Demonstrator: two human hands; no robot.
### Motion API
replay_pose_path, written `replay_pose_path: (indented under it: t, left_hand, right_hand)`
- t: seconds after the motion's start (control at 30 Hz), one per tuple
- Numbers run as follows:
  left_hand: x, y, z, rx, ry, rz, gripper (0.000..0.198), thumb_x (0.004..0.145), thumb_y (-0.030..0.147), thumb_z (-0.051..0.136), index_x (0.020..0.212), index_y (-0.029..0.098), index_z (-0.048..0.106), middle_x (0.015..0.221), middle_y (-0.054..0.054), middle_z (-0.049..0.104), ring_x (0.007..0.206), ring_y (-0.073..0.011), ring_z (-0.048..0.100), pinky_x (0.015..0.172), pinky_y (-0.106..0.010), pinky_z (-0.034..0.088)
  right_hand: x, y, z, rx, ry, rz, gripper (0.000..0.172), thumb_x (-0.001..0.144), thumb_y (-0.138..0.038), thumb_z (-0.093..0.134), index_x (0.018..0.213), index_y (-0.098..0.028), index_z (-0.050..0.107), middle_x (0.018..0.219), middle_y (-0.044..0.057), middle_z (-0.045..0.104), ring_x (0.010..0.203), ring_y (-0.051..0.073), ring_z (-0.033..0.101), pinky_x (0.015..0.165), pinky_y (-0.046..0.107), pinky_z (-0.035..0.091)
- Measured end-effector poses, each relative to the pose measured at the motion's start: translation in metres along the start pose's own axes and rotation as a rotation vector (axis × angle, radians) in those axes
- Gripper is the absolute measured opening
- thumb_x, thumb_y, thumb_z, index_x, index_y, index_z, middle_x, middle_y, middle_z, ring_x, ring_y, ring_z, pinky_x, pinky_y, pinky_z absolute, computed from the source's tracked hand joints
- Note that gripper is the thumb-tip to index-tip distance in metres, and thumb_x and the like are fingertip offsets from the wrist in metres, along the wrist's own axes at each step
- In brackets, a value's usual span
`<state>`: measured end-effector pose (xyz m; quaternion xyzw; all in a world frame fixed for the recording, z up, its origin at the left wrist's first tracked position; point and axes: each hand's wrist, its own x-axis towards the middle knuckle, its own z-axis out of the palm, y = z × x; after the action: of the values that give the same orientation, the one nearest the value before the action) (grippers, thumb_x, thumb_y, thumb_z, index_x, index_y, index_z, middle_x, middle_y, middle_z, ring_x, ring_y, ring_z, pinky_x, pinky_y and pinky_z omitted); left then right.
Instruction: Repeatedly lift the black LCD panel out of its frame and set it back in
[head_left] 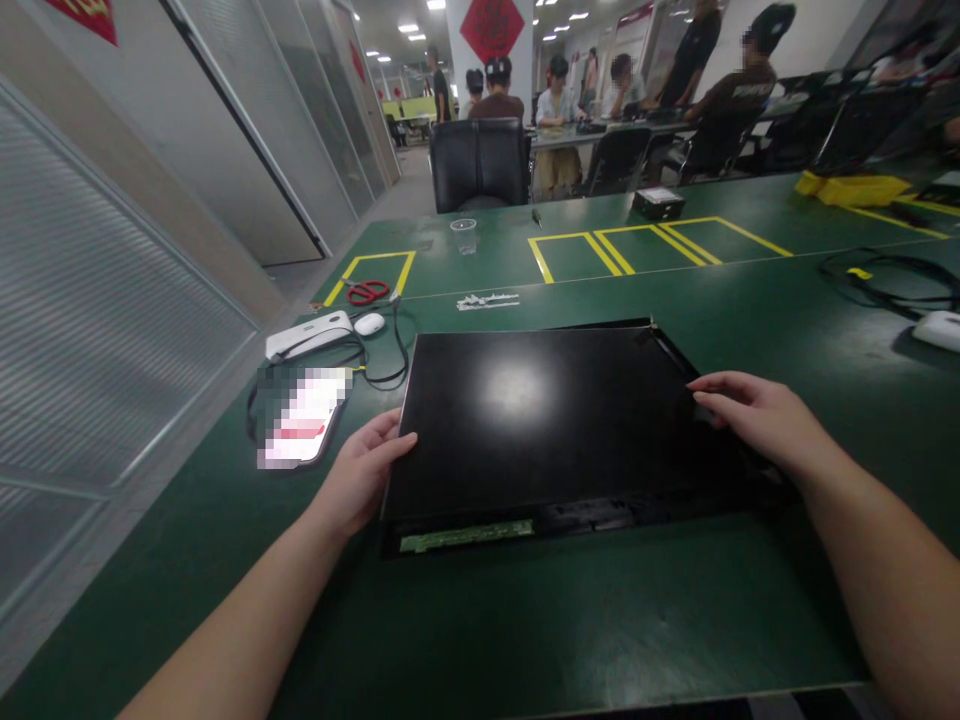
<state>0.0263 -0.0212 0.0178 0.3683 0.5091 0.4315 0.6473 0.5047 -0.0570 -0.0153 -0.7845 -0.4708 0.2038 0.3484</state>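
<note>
While the left hand [367, 475] grips the left edge of a glossy black rectangular screen panel [540, 420], thumb over the top face and fingers at the side, the right hand [757, 415] is at the panel's right edge with thumb and forefinger drawn close together; I can't tell whether they pinch anything. The panel lies in the near middle of a broad green-topped table [570, 620], over a thin black frame [671, 350] that shows along the far right corner and right side. A ragged green strip [465, 536] runs along the near side, toward the left. To the left I can see a lit phone [304, 418] with a blurred screen, and beyond it a long white plastic device [311, 335], a small rounded white object [370, 324] just beside it, and red-handled scissors [367, 292]. Past the panel's far edge sit some crumpled whitish strips [487, 301], then a clear plastic cup [465, 237]. Farther right are a small black box with a pale top [658, 204] and a bright yellow object [851, 189]; a coiled black cable [885, 292] lies at the right. Across the far side stands a black leather chair [480, 165], with several people sitting and standing behind.
</note>
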Motion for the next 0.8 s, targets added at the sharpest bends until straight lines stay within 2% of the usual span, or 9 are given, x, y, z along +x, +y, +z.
replay_pose_path:
  t: [0.13, 0.3, 0.43, 0.57, 0.8]
  left_hand:
    - [-0.001, 0.001, 0.003, -0.004, -0.001, -0.006, 0.061, 0.059, 0.028, 0.098, 0.115, 0.017, 0.073, 0.116, -0.011, 0.082, 0.107, -0.0363, 0.078, 0.079, -0.039, 0.066]
    - [-0.005, 0.0, 0.007, 0.048, -0.027, 0.021, 0.068, 0.066, 0.034, 0.098, 0.126, 0.021, 0.066, 0.114, -0.009, 0.082, 0.103, -0.0348, 0.079, 0.074, -0.036, 0.066]
    - [-0.006, -0.002, 0.006, 0.062, -0.054, 0.052, 0.076, 0.065, 0.034, 0.1, 0.129, 0.021, 0.062, 0.114, -0.009, 0.081, 0.102, -0.0334, 0.079, 0.072, -0.033, 0.066]
    - [-0.005, -0.003, 0.004, 0.059, -0.065, 0.047, 0.079, 0.066, 0.034, 0.1, 0.132, 0.02, 0.06, 0.113, -0.01, 0.082, 0.099, -0.033, 0.08, 0.076, -0.036, 0.067]
    - [-0.003, -0.002, 0.004, 0.09, -0.071, 0.056, 0.078, 0.063, 0.033, 0.102, 0.128, 0.017, 0.063, 0.108, -0.012, 0.083, 0.102, -0.0343, 0.08, 0.071, -0.033, 0.066]
  right_hand:
    - [-0.003, -0.01, -0.003, -0.005, -0.026, 0.043, 0.043, 0.067, -0.055, 0.073, 0.097, -0.025, 0.078, 0.075, 0.002, 0.072, 0.064, 0.019, 0.062, 0.068, 0.038, 0.048]
    - [-0.006, -0.017, -0.004, 0.023, -0.03, 0.069, 0.045, 0.063, -0.056, 0.073, 0.094, -0.023, 0.079, 0.07, 0.003, 0.07, 0.062, 0.02, 0.06, 0.065, 0.037, 0.045]
    - [-0.005, -0.013, -0.004, 0.005, -0.028, 0.061, 0.045, 0.063, -0.057, 0.073, 0.093, -0.024, 0.079, 0.069, 0.002, 0.07, 0.063, 0.02, 0.061, 0.065, 0.037, 0.044]
    - [-0.002, -0.008, -0.002, 0.038, -0.033, 0.026, 0.046, 0.065, -0.057, 0.074, 0.095, -0.023, 0.079, 0.068, 0.002, 0.069, 0.061, 0.019, 0.06, 0.062, 0.036, 0.045]
    - [-0.001, 0.0, 0.005, 0.051, -0.054, 0.026, 0.042, 0.068, -0.055, 0.076, 0.098, -0.026, 0.078, 0.079, 0.002, 0.073, 0.061, 0.016, 0.06, 0.059, 0.032, 0.047]
